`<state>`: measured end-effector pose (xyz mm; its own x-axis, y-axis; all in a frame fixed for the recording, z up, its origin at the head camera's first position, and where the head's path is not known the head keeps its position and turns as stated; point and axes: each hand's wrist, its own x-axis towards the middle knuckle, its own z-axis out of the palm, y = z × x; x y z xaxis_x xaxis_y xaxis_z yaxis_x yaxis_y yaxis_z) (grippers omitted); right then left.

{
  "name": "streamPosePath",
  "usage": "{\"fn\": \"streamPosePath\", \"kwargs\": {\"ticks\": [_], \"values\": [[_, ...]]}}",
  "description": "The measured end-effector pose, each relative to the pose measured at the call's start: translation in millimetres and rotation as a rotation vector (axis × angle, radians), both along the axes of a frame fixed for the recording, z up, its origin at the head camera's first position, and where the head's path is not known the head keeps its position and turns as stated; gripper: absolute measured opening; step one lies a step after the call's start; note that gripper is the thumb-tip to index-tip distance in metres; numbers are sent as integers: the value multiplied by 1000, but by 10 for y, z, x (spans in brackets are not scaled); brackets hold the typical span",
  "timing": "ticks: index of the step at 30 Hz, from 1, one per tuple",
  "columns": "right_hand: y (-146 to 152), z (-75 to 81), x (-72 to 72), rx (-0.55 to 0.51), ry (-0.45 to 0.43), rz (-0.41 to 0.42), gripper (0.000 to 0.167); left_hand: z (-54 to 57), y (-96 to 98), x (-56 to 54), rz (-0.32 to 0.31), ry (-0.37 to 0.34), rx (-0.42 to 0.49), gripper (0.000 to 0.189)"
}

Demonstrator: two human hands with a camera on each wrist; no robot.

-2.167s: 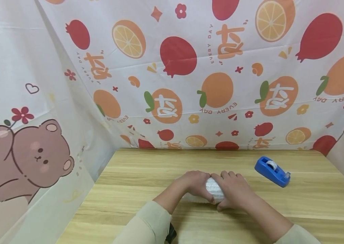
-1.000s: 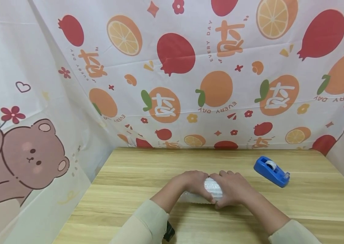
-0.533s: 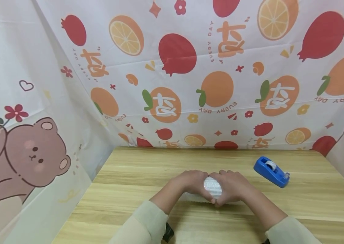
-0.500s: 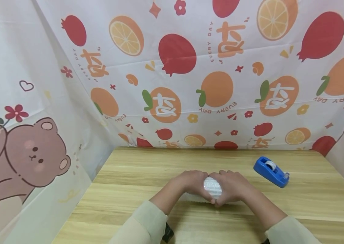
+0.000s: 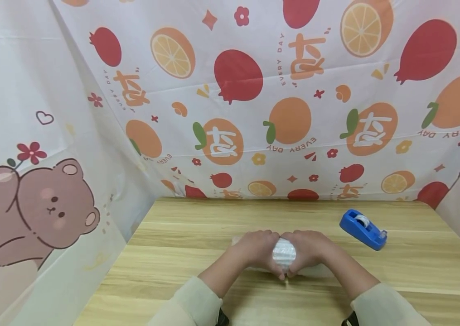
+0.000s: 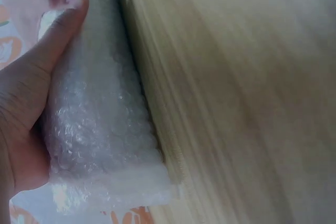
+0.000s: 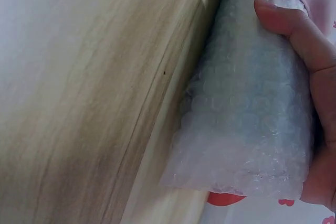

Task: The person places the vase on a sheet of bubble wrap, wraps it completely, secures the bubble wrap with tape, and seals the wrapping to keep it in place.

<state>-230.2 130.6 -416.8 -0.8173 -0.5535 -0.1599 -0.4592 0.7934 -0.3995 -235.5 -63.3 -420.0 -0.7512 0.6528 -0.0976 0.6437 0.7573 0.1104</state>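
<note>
Currently, the bubble-wrapped bundle (image 5: 284, 254) is lying lengthwise on the worktop (image 5: 172, 253), its middle showing between the two hands. Left hand (image 5: 259, 250) and right hand (image 5: 308, 249) are grasping it from above; fingers (image 5: 296, 236) are wrapping over the far side, thumbs (image 6: 64, 27) are lying along the near face, tips almost meeting. Bundle ends are projecting past both palms. Forearms (image 5: 350, 271) are slanting inward, mirroring each other. Blue tape dispenser (image 5: 363, 229) is sitting apart, right.
</note>
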Motion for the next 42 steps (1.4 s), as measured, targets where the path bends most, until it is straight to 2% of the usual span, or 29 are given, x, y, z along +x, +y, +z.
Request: {"fn": "streamPosePath", "kwargs": {"ticks": [5,9,13,20,30,35,42], "values": [[8,35,-38,-13,-104,12,67,-14,10,67,3,95,-40,86],[21,47,-67,-26,-178,9,66,-23,11,86,7,116,-36,83],[21,37,-77,-23,-197,-1,65,-29,3,82,-2,121,-34,80],[37,18,-54,-31,-151,6,69,-39,3,53,-12,102,-15,74],[63,13,63,-83,-82,-8,83,-59,19,15,-23,80,-8,71],[57,2,138,-29,16,-52,90,-52,25,-31,-20,29,-6,70],[1,-37,204,76,154,-114,94,32,24,-104,-14,-90,24,59]]}}
